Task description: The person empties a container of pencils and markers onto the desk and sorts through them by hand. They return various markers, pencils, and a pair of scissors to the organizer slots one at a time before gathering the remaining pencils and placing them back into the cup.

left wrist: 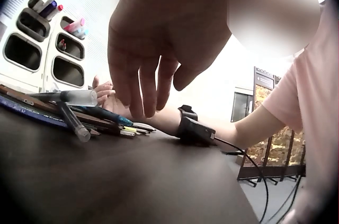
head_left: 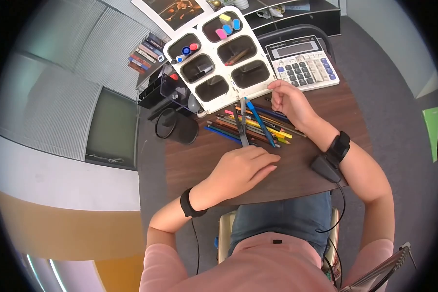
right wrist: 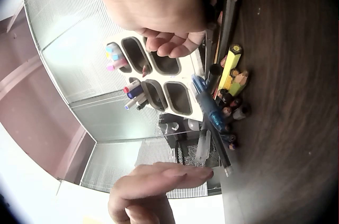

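Note:
My left hand (head_left: 242,168) hovers low over the table, just in front of a pile of colored pencils (head_left: 282,133); its fingers (left wrist: 136,94) hang relaxed and empty. Across the pile lie a blue pen (head_left: 261,122) and a clear-barreled pen (head_left: 244,122), whose near end is close to the left fingers. My right hand (head_left: 293,103) is by the near right corner of the white six-compartment organizer (head_left: 214,56). Its fingers (right wrist: 180,44) are loosely bent and hold nothing. Markers (head_left: 186,50) and highlighters (head_left: 228,29) stand in the far compartments, and brown pencils (head_left: 237,57) in a middle one.
A calculator (head_left: 304,63) sits right of the organizer. Left of the pile stands a black mesh pen cup (head_left: 184,129). Books (head_left: 147,52) and a dark desk rack (head_left: 153,90) are farther left. Cables (head_left: 343,209) trail from both wrists near the table's front edge.

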{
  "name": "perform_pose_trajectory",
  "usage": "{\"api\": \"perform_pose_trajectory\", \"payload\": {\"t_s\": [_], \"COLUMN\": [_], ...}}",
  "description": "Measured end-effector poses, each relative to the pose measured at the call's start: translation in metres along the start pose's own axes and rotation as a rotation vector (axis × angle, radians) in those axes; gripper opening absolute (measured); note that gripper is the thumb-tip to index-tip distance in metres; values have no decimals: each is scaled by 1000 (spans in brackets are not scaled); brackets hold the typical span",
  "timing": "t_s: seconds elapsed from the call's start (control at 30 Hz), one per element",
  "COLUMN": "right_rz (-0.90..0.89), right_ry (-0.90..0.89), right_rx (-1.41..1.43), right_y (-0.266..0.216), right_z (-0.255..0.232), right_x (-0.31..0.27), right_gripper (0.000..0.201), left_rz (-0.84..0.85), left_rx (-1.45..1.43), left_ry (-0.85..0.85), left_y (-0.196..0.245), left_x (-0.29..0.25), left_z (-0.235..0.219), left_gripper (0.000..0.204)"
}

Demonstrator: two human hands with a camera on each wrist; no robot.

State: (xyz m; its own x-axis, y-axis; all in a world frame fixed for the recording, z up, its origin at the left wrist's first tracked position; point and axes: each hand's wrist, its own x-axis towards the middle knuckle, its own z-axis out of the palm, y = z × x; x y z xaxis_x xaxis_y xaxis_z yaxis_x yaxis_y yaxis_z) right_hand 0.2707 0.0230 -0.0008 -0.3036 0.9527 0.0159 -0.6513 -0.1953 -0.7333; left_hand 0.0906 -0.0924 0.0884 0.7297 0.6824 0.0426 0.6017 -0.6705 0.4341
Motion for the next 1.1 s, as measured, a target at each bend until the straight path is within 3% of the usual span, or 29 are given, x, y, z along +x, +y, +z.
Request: {"api": "perform_pose_trajectory", "payload": {"t_s": [0.07, 0.13, 0.17, 0.23, 0.27, 0.4, 0.47, 0.57, 1.0, 1.1], "right_rz": [-3, 9, 8, 7, 12, 18, 18, 34, 90, 72], "right_ry": [-3, -3, 1, -11, -5, 4, 10, 11, 33, -34], "right_rx": [0, 20, 14, 26, 23, 36, 34, 45, 28, 19], "right_y": [0, 0, 0, -2, -2, -2, -3, -5, -7, -6], "right_z": [0, 0, 0, 1, 2, 2, 2, 3, 8, 4], "right_x": [0, 0, 0, 0, -2, -1, -2, -2, -2, -2], "right_gripper": [17, 17, 17, 16, 16, 16, 15, 15, 9, 15], "left_rz": [64, 67, 74, -181, -172, -166, -314, -343, -161, -119], "left_rx": [24, -407, -412, -1082, -1149, -1236, -1478, -1639, -1741, -1706], "left_ry": [11, -250, -249, -623, -713, -745, -591, -570, -600, -625], "left_y": [-1, -3, -2, 0, -5, -31, -47, -62, -76, -77], "left_x": [3, 8, 9, 10, 12, 15, 14, 16, 10, 13], "left_z": [3, 4, 3, -1, 1, 19, 29, 37, 45, 46], "left_gripper": [20, 22, 22, 29, 37, 39, 41, 42, 40, 39]}}
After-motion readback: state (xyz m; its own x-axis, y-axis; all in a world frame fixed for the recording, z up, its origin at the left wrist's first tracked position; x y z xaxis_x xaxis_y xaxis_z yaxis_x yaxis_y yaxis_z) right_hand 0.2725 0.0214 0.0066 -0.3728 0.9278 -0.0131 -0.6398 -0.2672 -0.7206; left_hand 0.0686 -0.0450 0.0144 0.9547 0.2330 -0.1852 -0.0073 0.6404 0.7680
